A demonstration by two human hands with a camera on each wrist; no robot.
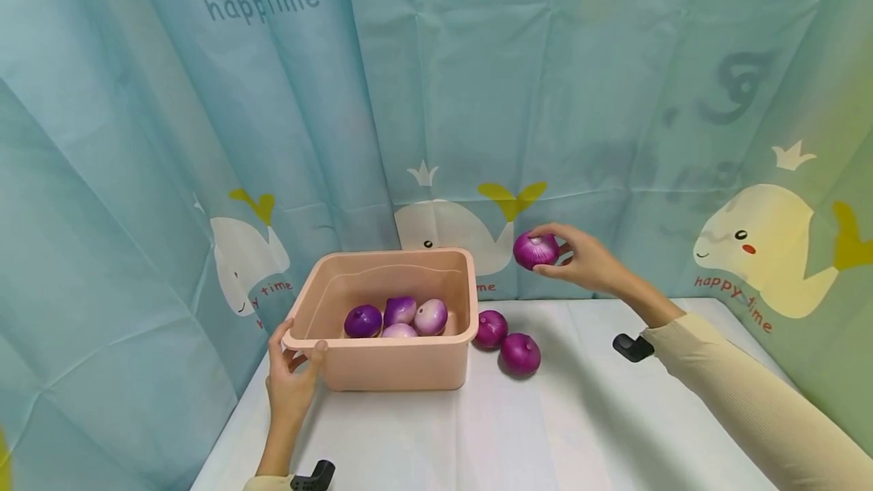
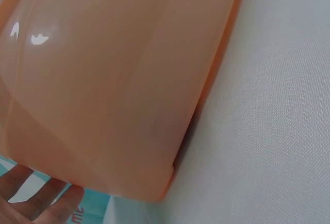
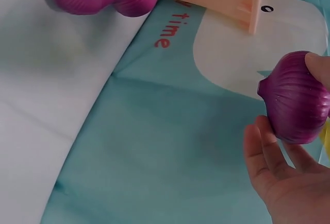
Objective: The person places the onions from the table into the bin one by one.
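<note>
My right hand (image 1: 583, 258) holds a purple onion (image 1: 534, 250) in the air, to the right of a pink plastic bin (image 1: 395, 366) and higher than its rim. In the right wrist view, thumb and fingers pinch this onion (image 3: 296, 100) from both sides. My left hand (image 1: 292, 381) grips the bin's near left corner, thumb at the front rim and fingers at the left side. Inside the bin lie several onions, among them a dark purple onion (image 1: 363, 321) and a paler onion (image 1: 431, 317). Two more purple onions, one nearer (image 1: 520, 354) and one farther (image 1: 491, 329), rest right of the bin.
The bin stands on a white-covered table (image 1: 546, 430). Behind it and at both sides hangs a blue-green curtain (image 1: 464, 97) printed with whales, close to the table's back edge. A black wrist device (image 1: 633, 348) sits at the right cuff.
</note>
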